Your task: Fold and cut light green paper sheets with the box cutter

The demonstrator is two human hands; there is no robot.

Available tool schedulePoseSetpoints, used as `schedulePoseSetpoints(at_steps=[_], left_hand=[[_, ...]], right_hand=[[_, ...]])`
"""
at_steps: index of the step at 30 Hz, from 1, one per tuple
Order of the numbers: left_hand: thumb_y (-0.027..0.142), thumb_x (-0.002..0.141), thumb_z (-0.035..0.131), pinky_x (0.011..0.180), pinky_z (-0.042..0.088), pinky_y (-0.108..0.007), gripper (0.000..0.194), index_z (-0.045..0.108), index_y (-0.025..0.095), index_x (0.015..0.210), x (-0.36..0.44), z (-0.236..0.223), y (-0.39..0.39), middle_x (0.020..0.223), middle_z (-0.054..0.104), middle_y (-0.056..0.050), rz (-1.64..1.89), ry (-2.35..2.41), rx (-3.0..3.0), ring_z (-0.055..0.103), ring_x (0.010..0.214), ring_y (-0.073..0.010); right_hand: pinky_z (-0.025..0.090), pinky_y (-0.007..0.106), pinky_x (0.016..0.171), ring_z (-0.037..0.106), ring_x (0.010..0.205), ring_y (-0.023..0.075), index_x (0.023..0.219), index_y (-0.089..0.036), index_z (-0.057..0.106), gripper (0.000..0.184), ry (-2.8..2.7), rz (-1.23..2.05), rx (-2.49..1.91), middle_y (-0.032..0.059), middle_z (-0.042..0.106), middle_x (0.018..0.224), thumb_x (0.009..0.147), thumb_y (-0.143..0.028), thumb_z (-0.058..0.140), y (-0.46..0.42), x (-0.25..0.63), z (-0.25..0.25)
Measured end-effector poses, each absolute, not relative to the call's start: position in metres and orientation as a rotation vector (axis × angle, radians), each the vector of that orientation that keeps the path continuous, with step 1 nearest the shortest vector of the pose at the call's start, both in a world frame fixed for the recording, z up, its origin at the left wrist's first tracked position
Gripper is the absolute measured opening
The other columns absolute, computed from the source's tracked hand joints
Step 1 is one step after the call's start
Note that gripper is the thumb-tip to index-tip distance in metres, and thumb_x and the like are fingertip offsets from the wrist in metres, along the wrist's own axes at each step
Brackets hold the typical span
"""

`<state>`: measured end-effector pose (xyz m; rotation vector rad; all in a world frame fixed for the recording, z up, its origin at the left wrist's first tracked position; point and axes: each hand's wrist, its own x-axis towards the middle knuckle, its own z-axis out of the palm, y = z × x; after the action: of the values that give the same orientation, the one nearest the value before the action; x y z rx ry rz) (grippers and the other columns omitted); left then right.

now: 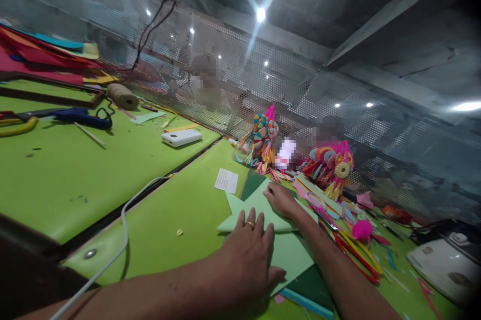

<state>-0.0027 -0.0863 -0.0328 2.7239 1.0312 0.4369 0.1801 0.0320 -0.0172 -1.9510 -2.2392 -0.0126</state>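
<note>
A pale green sheet of paper (291,255), with several pointed corners and a folded-over part, lies on a dark green sheet (310,287). My left hand (248,242), a ring on one finger, rests flat across the pale paper with its fingers spread. Towards the paper's far edge, my right hand (280,200) has its fingers curled closed against the same sheet; its fingertips are partly hidden. Right of my right forearm lie scissors with red and yellow handles (356,255). A small printed card (226,181) lies just beyond the paper.
Colourful paper tassel ornaments (263,134) stand along a mesh panel (233,79). A white iron (443,265) sits at right. A white cable (124,225) crosses the green table (169,210). At left are a glue gun (82,117), a twine roll (122,95) and a white device (182,137).
</note>
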Motion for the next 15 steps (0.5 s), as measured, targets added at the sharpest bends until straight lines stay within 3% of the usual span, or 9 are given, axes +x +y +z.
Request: schedulePoseSetpoints(at_steps=[4,7,11,13,15], left_hand=[[0.063,0.088,0.038,0.107,0.017,-0.065,0.082,0.029,0.005,0.144,-0.004,-0.032,-0.088,0.149,0.023,-0.029,0.420,1.020,2.719,0.015,0.138,-0.0467],[0.061,0.087,0.043,0.104,0.025,-0.063,0.078,0.036,0.004,0.140,-0.004,-0.024,-0.086,0.144,0.033,-0.030,0.429,1.043,2.752,0.026,0.134,-0.0469],[0.040,0.089,0.051,0.090,0.042,-0.053,0.039,0.058,0.010,0.111,-0.005,-0.016,-0.071,0.106,0.063,-0.020,0.506,1.064,2.897,0.057,0.101,-0.0366],[0.022,0.086,0.051,0.080,0.046,-0.045,0.019,0.062,0.011,0.097,-0.006,-0.016,-0.060,0.088,0.065,-0.015,0.472,1.045,3.004,0.060,0.084,-0.0300],[0.012,0.081,0.053,0.070,0.048,-0.039,0.012,0.064,0.012,0.088,-0.006,-0.017,-0.052,0.080,0.065,-0.013,0.380,0.997,3.106,0.060,0.076,-0.0274]], right_hand=[[0.025,0.025,0.061,0.052,0.069,0.0141,0.080,-0.018,0.056,0.017,-2.234,-0.036,-1.937,0.0027,0.063,0.077,0.092,-0.030,0.051,0.030,0.179,-0.018],[0.025,0.025,0.061,0.052,0.069,0.0143,0.083,-0.019,0.056,0.017,-2.222,-0.065,-1.934,0.0027,0.063,0.077,0.093,-0.030,0.049,0.027,0.178,-0.018],[0.025,0.025,0.061,0.052,0.070,0.0145,0.085,-0.019,0.057,0.016,-2.215,-0.085,-1.941,0.0031,0.064,0.079,0.093,-0.031,0.049,0.026,0.179,-0.019],[0.025,0.025,0.061,0.052,0.071,0.0146,0.085,-0.019,0.058,0.016,-2.211,-0.088,-1.944,0.0034,0.064,0.080,0.092,-0.031,0.050,0.028,0.179,-0.020],[0.026,0.025,0.061,0.053,0.072,0.0147,0.086,-0.019,0.058,0.016,-2.202,-0.090,-1.943,0.0039,0.065,0.081,0.092,-0.032,0.051,0.030,0.179,-0.020]])
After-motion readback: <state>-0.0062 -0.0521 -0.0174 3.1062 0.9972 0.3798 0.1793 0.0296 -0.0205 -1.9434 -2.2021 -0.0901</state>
